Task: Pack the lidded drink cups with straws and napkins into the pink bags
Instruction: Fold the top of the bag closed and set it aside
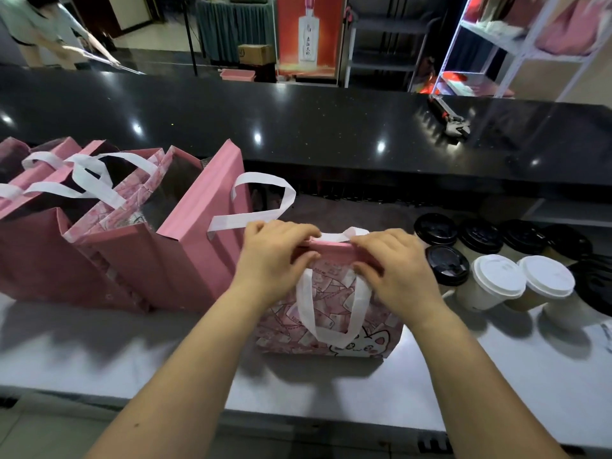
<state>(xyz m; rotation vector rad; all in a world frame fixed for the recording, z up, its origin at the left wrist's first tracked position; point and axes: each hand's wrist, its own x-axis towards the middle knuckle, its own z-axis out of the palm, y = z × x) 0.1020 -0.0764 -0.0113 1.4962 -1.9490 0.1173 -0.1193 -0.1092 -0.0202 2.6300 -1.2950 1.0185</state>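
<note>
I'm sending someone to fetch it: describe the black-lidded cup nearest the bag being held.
On the white worktop, find the cluster of paper cups right of the pink cartoon-printed bag. The black-lidded paper cup stands alone in the front row beside two white-lidded cups; other black lids sit behind.

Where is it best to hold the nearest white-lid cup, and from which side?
Probably the white-lid cup's paper wall under the lid, from the near side. It leans, dark-lid cups crowd behind it, and the lid could pop off if gripped.

Black polished counter (298,127), speckled, reflected ceiling lights. White worktop (99,352) stood below it. Beyond: white metal shelving (516,51) at right, red poster panel (309,34), cardboard box (255,54), grey-green curtain (231,24).
</note>
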